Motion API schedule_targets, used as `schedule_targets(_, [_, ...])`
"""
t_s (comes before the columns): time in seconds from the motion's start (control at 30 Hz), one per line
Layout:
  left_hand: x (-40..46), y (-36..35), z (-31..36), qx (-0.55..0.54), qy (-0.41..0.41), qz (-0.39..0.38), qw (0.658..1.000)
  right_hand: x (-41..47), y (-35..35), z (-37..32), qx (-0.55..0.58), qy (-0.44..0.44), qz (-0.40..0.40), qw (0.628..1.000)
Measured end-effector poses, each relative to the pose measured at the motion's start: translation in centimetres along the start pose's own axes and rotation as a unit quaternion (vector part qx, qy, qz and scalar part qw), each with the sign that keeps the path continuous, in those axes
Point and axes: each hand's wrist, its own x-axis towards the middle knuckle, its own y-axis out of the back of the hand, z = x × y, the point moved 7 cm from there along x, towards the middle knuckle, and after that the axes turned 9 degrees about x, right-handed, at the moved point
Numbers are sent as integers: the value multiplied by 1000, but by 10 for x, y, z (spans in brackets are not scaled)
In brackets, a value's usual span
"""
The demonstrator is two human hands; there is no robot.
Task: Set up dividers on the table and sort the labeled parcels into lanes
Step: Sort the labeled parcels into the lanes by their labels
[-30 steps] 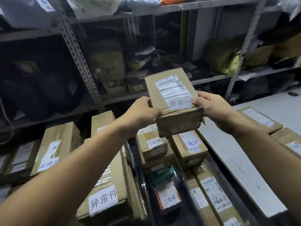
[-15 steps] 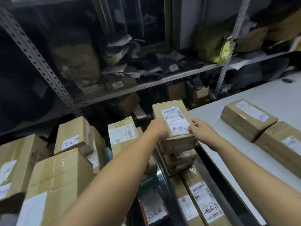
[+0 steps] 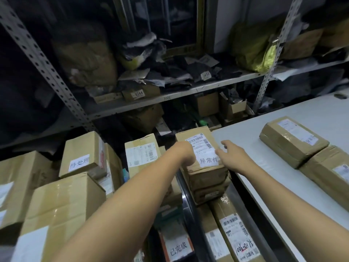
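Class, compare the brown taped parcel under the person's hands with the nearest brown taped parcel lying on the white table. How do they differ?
The parcel under the hands tops a stack beside the white table; the table parcel lies on it. The left hand and right hand touch the first; the second lies untouched. Both carry white labels.

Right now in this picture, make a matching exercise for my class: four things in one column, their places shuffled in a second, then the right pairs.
Things
1. parcel labelled 异常件
2. box labelled 待处理
3. parcel labelled 已完成
4. yellow bag

Places
A. on the upper shelf, right
B. between both hands, atop a stack
C. bottom centre, low in the pile
D. left, atop stacked cartons

Pairs: 1-B, 2-D, 3-C, 4-A
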Motion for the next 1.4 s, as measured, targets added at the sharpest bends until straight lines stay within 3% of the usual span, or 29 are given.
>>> schedule_targets(0.1, [-19,38,-25,-78,-6,80,994,-19,10,-51,-18,91,66,994])
schedule_targets(0.3, [-119,86,-113,-128,-32,247,960,-91,-20,-193,-3,300,44,953])
schedule_targets(0.47, [-224,57,-209,-162,20,335,928,-161,-81,-288,-73,420,-15,904])
schedule_targets(0.7, [-332,-21,-348,-203,89,395,892,-250,-190,-388,-191,516,-62,833])
schedule_targets(0.87, [-393,-85,-459,-220,116,414,876,-294,-290,-452,-243,525,-92,810])
schedule_targets(1.07, [-441,-179,-589,-260,190,370,871,-322,-442,-494,-258,521,-157,798])
schedule_targets(1.23, [-449,-270,-667,-309,252,320,860,-328,-561,-484,-268,475,-226,807])
schedule_targets(1.4, [-441,-397,-733,-376,333,247,829,-331,-685,-433,-261,348,-331,837])
